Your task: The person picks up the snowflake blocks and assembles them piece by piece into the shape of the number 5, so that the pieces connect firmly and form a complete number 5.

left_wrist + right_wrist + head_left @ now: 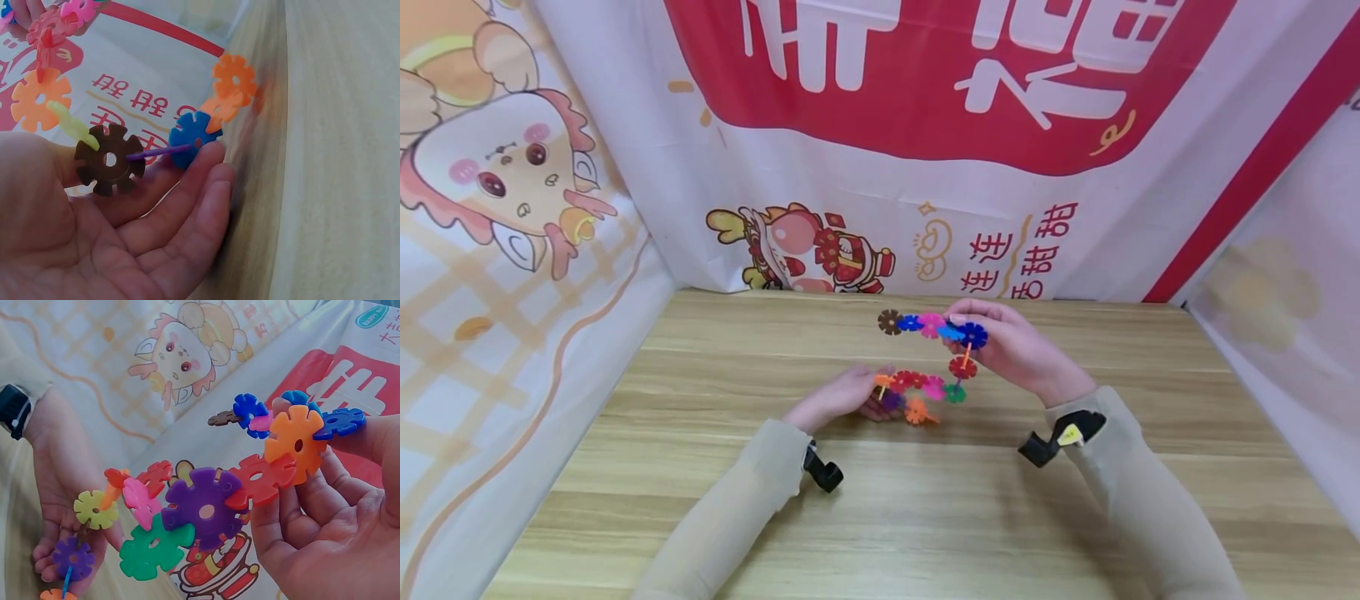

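A chain of interlocking plastic snowflake discs [933, 387] in several colours hangs in a bent loop between both hands, above the table. My right hand [1011, 346] pinches it near the dark blue disc [340, 423], beside an orange disc [297, 444]. A short row ending in a brown disc [891, 322] sticks out leftward from there. At the lower end my left hand [850, 393] holds the chain, its thumb partly hidden behind another brown disc [109, 160]. Its fingers lie along a purple disc and a blue disc [192, 139]; orange discs [234, 80] extend beyond the fingertips.
The wood-grain table [865, 517] spreads under both arms. A printed white and red cloth [880, 167] hangs at the back, with more cloth at the left [497, 275] and right sides. Black camera mounts [823, 471] sit on both wrists.
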Motion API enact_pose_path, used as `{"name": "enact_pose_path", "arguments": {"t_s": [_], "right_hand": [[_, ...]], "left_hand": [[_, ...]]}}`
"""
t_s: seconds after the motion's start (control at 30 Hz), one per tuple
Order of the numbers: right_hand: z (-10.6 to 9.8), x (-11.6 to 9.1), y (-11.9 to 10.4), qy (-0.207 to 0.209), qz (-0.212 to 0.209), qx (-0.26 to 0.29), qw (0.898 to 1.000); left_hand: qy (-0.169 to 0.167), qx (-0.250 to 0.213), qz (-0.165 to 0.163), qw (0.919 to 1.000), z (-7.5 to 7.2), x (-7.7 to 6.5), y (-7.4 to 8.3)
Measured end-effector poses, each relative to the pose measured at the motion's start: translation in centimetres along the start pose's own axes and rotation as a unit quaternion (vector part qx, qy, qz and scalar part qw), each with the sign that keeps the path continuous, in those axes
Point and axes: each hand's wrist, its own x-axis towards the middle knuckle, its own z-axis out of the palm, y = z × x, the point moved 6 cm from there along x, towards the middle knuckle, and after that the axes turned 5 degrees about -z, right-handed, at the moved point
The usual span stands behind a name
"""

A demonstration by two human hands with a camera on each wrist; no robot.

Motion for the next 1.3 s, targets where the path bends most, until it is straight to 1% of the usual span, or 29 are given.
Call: {"name": "enact_pose_path", "arguments": {"t_s": [0.1,0.17,0.33,0.43,0.5,0.6,0.7,0.8,0.87,0.97,1.07,1.2,1.3], "right_hand": [[0.0,-0.1,-0.1,0.000,-0.006,0.011,1.000],[0.0,-0.2,-0.1,0.003,-0.007,0.014,1.000],[0.1,-0.4,-0.1,0.019,-0.014,0.006,1.000],[0.2,-0.5,-0.3,0.022,-0.029,0.003,0.999],[0.3,-0.5,-0.5,0.024,-0.040,0.002,0.999],[0.4,-0.5,-0.6,0.033,-0.049,-0.001,0.998],[0.6,-0.6,-0.7,0.047,-0.053,-0.004,0.998],[0.8,-0.6,-0.8,0.058,-0.060,-0.006,0.996],[0.9,-0.5,-0.9,0.067,-0.065,-0.011,0.996],[1.1,-0.4,-0.9,0.076,-0.075,-0.023,0.994],[1.4,-0.3,-0.8,0.081,-0.082,-0.049,0.992],[1.9,-0.1,-0.6,0.078,-0.083,-0.094,0.989],[2.3,0.0,-0.4,0.073,-0.081,-0.118,0.987]], "left_hand": [[-0.002,0.008,-0.005,1.0000,0.0,-0.2,0.0],[0.010,0.017,-0.013,0.9997,-0.1,-0.3,0.0],[0.056,0.033,-0.022,0.9977,-0.8,-0.4,-0.1],[0.090,0.043,-0.010,0.9950,-1.5,-0.6,0.0],[0.122,0.048,0.006,0.9913,-2.1,-0.8,0.5],[0.177,0.052,0.051,0.9814,-2.9,-1.3,1.6],[0.226,0.056,0.106,0.9668,-3.4,-2.1,3.2],[0.259,0.051,0.147,0.9533,-3.4,-3.0,4.6],[0.271,0.049,0.166,0.9469,-3.1,-3.7,5.5],[0.277,0.030,0.192,0.9410,-2.5,-4.8,6.8],[0.282,0.009,0.223,0.9331,-1.9,-6.0,8.1],[0.294,-0.002,0.268,0.9174,-1.3,-7.3,9.5],[0.303,0.003,0.291,0.9076,-1.0,-7.9,10.3]]}}
